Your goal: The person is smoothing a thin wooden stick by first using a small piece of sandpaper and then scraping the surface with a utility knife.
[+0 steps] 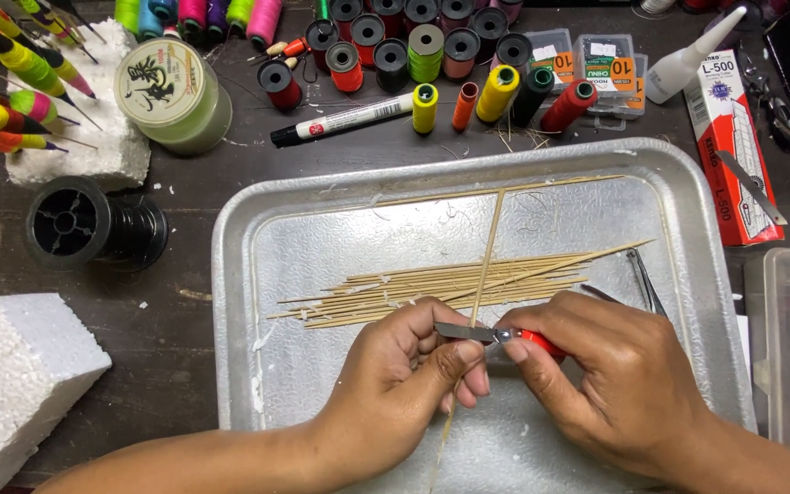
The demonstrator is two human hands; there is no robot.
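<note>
Head view: our left hand point(404, 384) pinches 1 stick point(486, 261), right hand point(614, 384) clamps the knife point(496, 335) against it, over the tray point(258, 274).

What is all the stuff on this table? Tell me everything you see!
metal tray: one, silver, middle of the table
thin sticks: a pile, pale tan, lying in the tray
single stick: one, tan, held over the pile
craft knife: one, red handle with grey blade, against the single stick
tweezers: one pair, dark metal, right side of the tray
thread spools: many, mixed colours, along the top
marker: one, white and black, below the spools
line spool: one, pale green, top left
black reel: one, left of the tray
foam blocks: two, white, left side
painted floats: several, yellow, pink and green, stuck in the upper foam
glue bottle: one, white, top right
left hand: holds the single stick
right hand: holds the knife
</note>
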